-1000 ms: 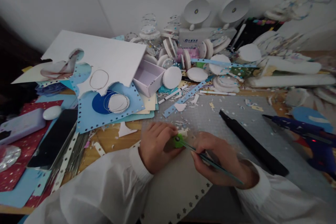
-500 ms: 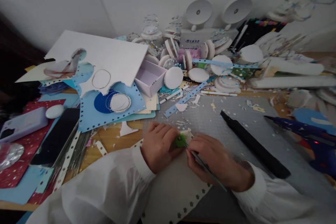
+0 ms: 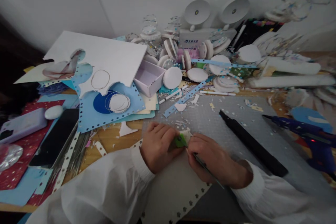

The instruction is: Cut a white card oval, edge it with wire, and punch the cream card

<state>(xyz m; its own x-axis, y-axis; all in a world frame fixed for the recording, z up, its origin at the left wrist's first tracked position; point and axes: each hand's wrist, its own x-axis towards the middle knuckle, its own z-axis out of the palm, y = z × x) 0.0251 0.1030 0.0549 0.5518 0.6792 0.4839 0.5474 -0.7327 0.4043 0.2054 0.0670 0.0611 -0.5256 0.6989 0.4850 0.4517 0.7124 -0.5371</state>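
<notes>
My left hand (image 3: 160,147) is closed with thumb and fingers around a small green piece (image 3: 180,140), whose exact kind is hard to make out. Opposite it, my right hand (image 3: 210,159) pinches a thin, dark, stick-like tool (image 3: 207,169); its near end sticks out below the palm, and its tip meets the green piece. Under both hands lies a cream paper sheet (image 3: 170,192) with flower-shaped holes along its edges. A scrap of pale paper (image 3: 187,133) shows just beyond the green piece.
A grey cutting mat (image 3: 210,119) strewn with scraps carries a black tapered tool (image 3: 252,143). A blue glue gun (image 3: 301,133) with a red light lies at right. Behind are white discs (image 3: 172,77), a lilac box (image 3: 149,80) and white board (image 3: 105,52); a phone (image 3: 56,138) lies left.
The thin tool and my right hand have shifted very slightly against the green piece. My left hand keeps its hold. The whole view has moved a little.
</notes>
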